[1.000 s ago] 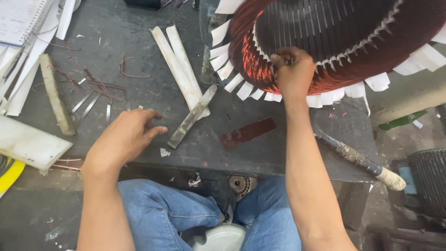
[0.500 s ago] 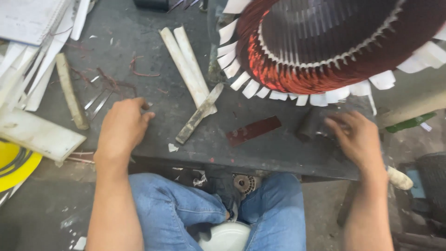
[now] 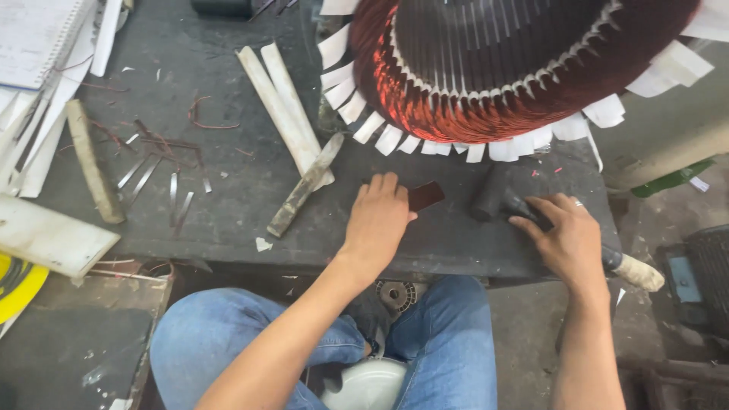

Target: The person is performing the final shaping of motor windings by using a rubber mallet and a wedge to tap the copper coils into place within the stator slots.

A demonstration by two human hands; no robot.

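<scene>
Two hands are working near the bench's front edge. The left hand [image 3: 377, 220] is lying flat with fingers together, covering one end of a dark red strip [image 3: 426, 195]. The right hand [image 3: 566, 237] is curling loosely over the handle of a mallet [image 3: 497, 199], whose dark head is resting just right of the strip. Above both, a copper-wound motor stator [image 3: 516, 68] is sitting at the bench's [image 3: 228, 197] back right, ringed with white paper tabs. A flat metal bar [image 3: 305, 186] is lying left of the left hand.

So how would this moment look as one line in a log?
left hand: on dark red strip | right hand: grasping mallet | wound stator: on bench
</scene>
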